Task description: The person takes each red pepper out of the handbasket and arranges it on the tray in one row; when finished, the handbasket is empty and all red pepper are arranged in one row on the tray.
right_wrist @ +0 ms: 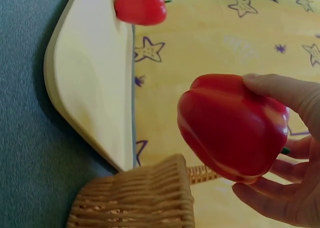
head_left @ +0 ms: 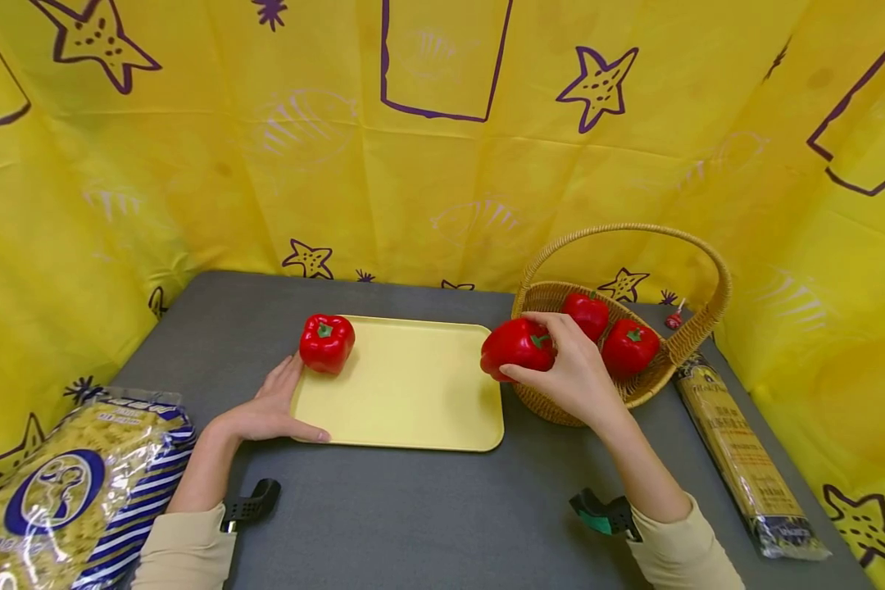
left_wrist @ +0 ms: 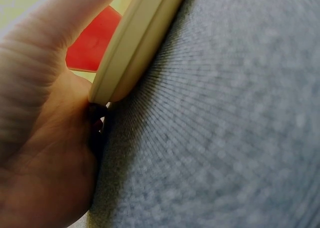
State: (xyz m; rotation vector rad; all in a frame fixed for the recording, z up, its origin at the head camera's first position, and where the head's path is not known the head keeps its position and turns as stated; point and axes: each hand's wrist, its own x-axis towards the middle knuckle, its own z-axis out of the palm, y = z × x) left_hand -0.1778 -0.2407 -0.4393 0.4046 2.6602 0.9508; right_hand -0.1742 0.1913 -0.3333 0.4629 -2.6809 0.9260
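Note:
My right hand (head_left: 578, 377) holds a red bell pepper (head_left: 515, 351) between thumb and fingers, raised over the left rim of a wicker basket (head_left: 549, 408). In the right wrist view the same pepper shows its smooth side, its green stem toward the palm. Two more red bell peppers, one farther back (head_left: 586, 315) and one nearer (head_left: 630, 351), lie inside the basket. On a pale yellow tray (head_left: 406, 393), another red bell pepper (head_left: 327, 344) stands at the back left corner. Spread around the tray's near left corner, my left hand (head_left: 261, 412) touches its edge with fingers extended.
A large bag of pasta (head_left: 81, 492) lies at the left of the grey table (head_left: 413, 516). A long pack of noodles (head_left: 741, 455) lies right of the basket, whose tall handle (head_left: 627, 227) arches upward. Yellow patterned cloth (head_left: 428, 188) hangs behind and at both sides.

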